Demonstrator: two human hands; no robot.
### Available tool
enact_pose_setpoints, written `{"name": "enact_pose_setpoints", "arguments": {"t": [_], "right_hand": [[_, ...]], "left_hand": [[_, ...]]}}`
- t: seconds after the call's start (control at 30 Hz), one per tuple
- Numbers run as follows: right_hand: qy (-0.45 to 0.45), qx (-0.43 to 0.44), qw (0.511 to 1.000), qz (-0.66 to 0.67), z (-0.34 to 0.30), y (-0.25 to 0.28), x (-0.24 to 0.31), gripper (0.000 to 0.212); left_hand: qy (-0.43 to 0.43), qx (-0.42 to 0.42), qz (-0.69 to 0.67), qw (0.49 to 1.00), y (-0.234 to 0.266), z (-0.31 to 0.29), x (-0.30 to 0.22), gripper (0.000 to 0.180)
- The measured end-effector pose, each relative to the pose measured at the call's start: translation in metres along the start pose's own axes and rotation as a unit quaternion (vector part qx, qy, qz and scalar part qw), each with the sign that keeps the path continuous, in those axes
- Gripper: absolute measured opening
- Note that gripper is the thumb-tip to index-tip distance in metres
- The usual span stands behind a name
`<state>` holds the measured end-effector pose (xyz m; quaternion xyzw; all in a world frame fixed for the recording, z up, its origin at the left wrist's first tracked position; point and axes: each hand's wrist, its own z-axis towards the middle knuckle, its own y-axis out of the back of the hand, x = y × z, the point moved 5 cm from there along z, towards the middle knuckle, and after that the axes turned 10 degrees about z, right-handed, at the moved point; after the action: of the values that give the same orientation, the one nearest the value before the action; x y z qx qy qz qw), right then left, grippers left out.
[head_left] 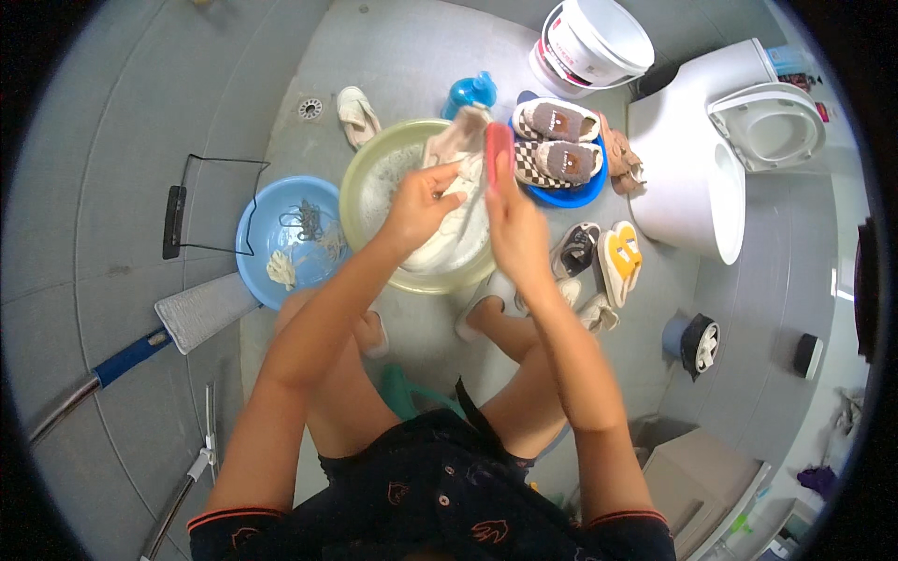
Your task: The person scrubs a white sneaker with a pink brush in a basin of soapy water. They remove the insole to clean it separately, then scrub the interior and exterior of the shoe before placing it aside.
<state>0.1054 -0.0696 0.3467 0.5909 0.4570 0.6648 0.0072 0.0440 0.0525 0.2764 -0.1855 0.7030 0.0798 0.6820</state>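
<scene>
In front of me stands a pale green basin (354, 166) with sudsy water. Over it, a white shoe (460, 222) is tilted with its beige upper part (456, 138) pointing away from me. My left hand (418, 208) pinches the shoe's near-left side between thumb and fingers. A pink brush (499, 154) is gripped in my right hand (516, 224), upright against the shoe's right side. The right hand is slightly blurred, and its bristles are hidden from this angle.
A light blue basin (251, 208) with shoelaces (305, 222) stands left. Beyond are a white shoe (357, 116) and a blue bottle (470, 93). To the right are checkered shoes (559, 164) on a blue basin, yellow sandals (617, 262), a toilet (687, 159) and a white bucket (594, 47).
</scene>
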Motion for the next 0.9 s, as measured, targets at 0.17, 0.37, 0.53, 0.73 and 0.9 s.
{"name": "enact_pose_setpoints", "arguments": {"t": [0.17,0.37,0.53,0.73,0.9], "right_hand": [[0.077,0.022,0.997,-0.005,-0.029,-0.01,0.012,0.056],[0.057,0.012,0.998,0.018,-0.026,-0.017,0.018,0.05],[0.043,-0.016,0.999,0.005,-0.007,-0.011,0.008,0.052],[0.079,0.012,0.997,-0.018,-0.036,-0.016,0.007,0.054],[0.068,-0.003,0.998,-0.013,-0.003,-0.009,-0.012,0.055]], "left_hand": [[-0.024,0.032,-0.025,0.999,-0.001,0.001,-0.001,0.049],[0.024,0.025,-0.035,0.999,0.007,0.002,-0.001,0.049],[0.054,-0.009,-0.043,0.998,0.003,-0.001,0.002,0.047],[0.038,0.054,-0.075,0.995,0.0,-0.003,-0.009,0.048],[0.081,0.005,-0.057,0.995,-0.001,-0.004,0.0,0.047]]}}
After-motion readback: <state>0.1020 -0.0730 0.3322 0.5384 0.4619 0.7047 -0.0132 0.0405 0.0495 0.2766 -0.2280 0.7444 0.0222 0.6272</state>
